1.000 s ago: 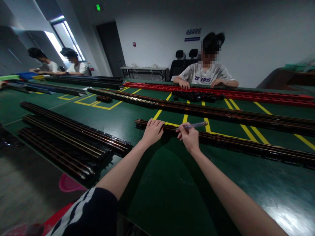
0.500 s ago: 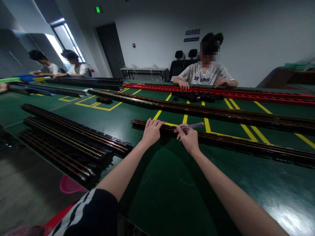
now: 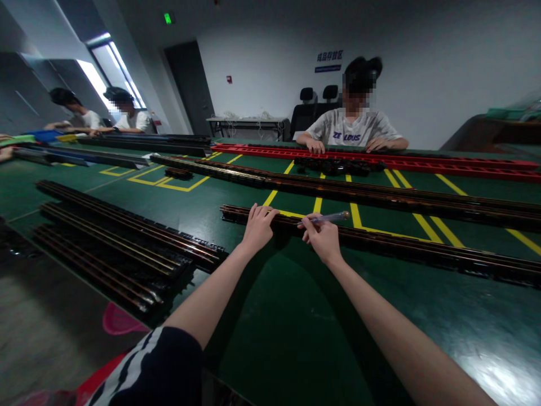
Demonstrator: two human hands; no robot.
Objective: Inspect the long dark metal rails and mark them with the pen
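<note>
A long black rail with copper-coloured strips (image 3: 406, 241) lies across the green table in front of me. My left hand (image 3: 258, 225) grips this rail near its left end, fingers bent over the far side and thumb toward me. In my right hand (image 3: 323, 238) is a slim pen-like tool with a translucent purplish handle (image 3: 333, 217), its handle end pointing right. The tool's thin end is at the rail, just right of my left hand; its tip is too small to make out.
Several similar rails (image 3: 122, 225) lie at the left table edge. Another long rail (image 3: 321, 186) runs beyond mine, over yellow tape lines. Farther back, a person (image 3: 355, 124) has both hands at a red rail frame (image 3: 422, 160). Two more people sit at the far left.
The rail's left end and my left hand have shifted slightly left. My right hand, still holding the slim tool, has moved very slightly the same way.
</note>
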